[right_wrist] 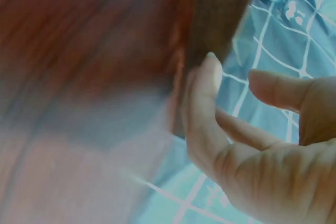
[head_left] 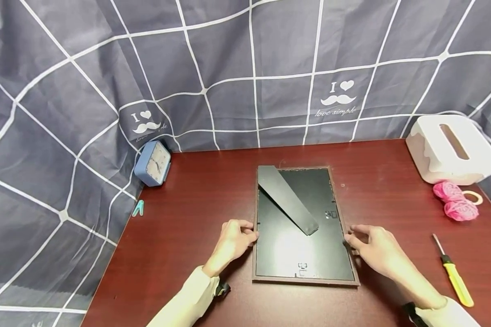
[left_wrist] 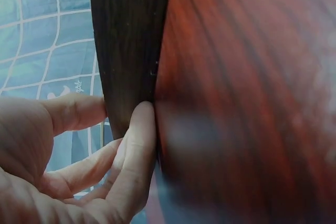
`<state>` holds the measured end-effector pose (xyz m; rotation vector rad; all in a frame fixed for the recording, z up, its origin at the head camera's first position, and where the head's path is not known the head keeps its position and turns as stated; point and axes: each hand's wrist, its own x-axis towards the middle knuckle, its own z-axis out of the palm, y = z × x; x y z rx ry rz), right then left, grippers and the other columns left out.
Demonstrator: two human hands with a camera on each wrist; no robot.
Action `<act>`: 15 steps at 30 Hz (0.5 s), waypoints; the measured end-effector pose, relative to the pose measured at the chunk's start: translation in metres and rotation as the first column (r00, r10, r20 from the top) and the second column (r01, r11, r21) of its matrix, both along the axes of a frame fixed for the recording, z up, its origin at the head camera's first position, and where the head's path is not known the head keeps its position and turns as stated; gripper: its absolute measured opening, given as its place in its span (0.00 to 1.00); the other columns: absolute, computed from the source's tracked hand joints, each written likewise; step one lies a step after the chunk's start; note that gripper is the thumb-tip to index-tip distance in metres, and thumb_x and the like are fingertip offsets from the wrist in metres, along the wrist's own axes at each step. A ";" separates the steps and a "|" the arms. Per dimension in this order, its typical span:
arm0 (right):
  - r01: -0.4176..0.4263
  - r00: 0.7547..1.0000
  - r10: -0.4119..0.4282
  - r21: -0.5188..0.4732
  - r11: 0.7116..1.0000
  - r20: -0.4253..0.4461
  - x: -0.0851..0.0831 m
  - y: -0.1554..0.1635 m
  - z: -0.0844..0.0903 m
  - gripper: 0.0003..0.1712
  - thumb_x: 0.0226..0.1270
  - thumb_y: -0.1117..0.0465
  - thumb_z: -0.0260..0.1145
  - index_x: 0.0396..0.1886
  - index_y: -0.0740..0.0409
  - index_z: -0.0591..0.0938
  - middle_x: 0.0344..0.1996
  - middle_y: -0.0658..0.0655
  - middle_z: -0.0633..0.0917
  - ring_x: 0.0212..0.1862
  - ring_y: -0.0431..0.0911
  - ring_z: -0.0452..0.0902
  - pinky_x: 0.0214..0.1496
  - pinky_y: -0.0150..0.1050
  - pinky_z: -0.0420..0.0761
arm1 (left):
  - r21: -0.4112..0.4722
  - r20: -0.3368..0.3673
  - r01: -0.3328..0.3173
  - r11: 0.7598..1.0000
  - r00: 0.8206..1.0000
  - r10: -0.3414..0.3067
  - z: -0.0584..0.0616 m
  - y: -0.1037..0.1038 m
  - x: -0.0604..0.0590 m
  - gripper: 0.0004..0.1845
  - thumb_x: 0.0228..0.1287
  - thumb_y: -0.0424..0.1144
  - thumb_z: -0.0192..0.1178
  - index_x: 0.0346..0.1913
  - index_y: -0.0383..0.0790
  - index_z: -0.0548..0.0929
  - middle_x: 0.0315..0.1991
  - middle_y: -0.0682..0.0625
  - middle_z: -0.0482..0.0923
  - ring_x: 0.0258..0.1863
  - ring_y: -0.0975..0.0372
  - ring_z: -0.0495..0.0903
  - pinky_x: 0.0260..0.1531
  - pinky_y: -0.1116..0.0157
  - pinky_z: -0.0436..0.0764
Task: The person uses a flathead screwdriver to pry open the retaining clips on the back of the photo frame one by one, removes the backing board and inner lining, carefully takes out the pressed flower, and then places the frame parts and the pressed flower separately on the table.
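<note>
A picture frame (head_left: 304,268) lies back side up on the table, its black backing board (head_left: 286,254) showing. The grey easel leg (head_left: 284,195) slants across that board. At the frame's left edge my left hand (head_left: 234,240) pinches the rim; in the left wrist view the thumb (left_wrist: 79,111) meets one edge of the dark side and a fingertip presses the other. My right hand (head_left: 378,250) is at the opposite edge. In the right wrist view its index finger (right_wrist: 207,93) touches the frame's side, while the thumb (right_wrist: 275,88) stands slightly apart.
A yellow-handled screwdriver (head_left: 456,277) lies on the right. Pink yarn (head_left: 460,209), a wooden ring (head_left: 472,197) and a white tissue box (head_left: 450,145) are behind it. A blue clock (head_left: 151,163) and a teal clip (head_left: 138,208) lie toward the left edge. A grey checked curtain (head_left: 286,100) closes the back.
</note>
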<state>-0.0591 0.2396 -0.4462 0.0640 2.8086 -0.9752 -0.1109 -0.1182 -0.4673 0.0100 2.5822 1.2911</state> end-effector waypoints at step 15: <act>0.281 0.900 -0.204 0.154 0.947 -0.386 0.055 0.080 0.002 0.23 0.65 0.57 0.79 0.51 0.70 0.87 0.41 0.73 0.89 0.35 0.46 0.86 0.35 0.35 0.76 | 0.005 0.022 -0.006 1.000 1.000 0.006 0.001 -0.008 0.002 0.17 0.65 0.37 0.75 0.55 0.34 0.92 0.34 0.51 0.92 0.29 0.66 0.91 0.39 0.70 0.86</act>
